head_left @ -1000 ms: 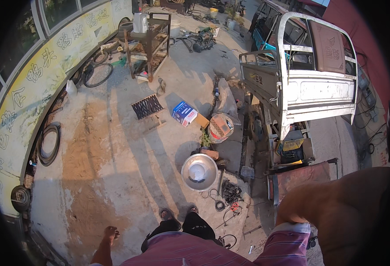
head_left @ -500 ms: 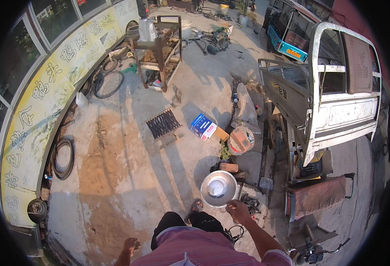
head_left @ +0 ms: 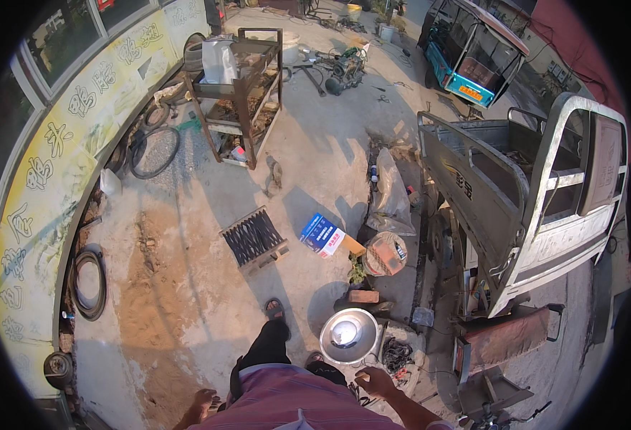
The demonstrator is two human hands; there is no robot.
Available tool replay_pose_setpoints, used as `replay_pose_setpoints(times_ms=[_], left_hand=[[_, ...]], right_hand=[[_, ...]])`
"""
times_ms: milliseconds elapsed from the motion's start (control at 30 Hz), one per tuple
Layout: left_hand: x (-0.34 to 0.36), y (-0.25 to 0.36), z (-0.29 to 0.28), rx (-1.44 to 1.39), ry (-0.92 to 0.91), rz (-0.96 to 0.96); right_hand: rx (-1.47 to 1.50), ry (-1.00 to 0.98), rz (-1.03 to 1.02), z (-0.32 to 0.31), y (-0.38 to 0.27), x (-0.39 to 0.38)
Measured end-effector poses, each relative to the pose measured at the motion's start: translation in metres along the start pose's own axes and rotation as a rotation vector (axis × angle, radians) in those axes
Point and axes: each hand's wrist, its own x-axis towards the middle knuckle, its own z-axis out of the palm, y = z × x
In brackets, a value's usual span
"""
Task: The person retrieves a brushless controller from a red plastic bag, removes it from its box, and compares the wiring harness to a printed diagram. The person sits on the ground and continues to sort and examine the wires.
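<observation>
My right hand [head_left: 377, 383] hangs low, just below a round metal basin [head_left: 330, 350] on the ground. Its fingers are closed, and a small pale bit shows at the fingertips, too small to name. The basin holds a little liquid with a bright reflection. My left hand [head_left: 203, 403] hangs by my left side, its fingers loosely bent and apart, with nothing seen in it. A sandalled foot [head_left: 274, 309] stands ahead of me, left of the basin. Dark tangled cords [head_left: 397, 352] lie right of the basin.
Ahead lie a black slatted metal piece [head_left: 253, 236], a blue-and-white box [head_left: 321, 234], a round tub [head_left: 385, 254] and a brick [head_left: 363, 296]. A rusty metal rack [head_left: 241, 100] stands farther off. A cargo tricycle [head_left: 473, 179] blocks the right; tyres [head_left: 88, 285] line the left wall.
I have stepped forward; my left foot now shows ahead. The basin and other ground items sit nearer to me. My right hand has come down, away from the basin's rim.
</observation>
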Motion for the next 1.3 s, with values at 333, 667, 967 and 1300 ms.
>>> replay_pose_setpoints(times_ms=[333, 667, 967, 1300], left_hand=[[0.032, 0.435, -0.009, 0.137, 0.051, 0.445], [0.046, 0.609, 0.139, 0.291, -0.057, 0.373], [0.098, 0.647, 0.217, 0.318, -0.310, 0.087], [0.129, 0.828, 0.316, 0.440, -0.261, 0.277]], right_hand=[[0.353, 0.383, 0.481, -0.058, 0.001, 0.051], [0.849, 0.226, 0.722, -0.109, 0.113, 0.158], [1.024, 0.663, 0.482, -0.348, 0.028, 0.302], [1.290, 0.680, 0.487, -0.418, -0.005, 0.417]])
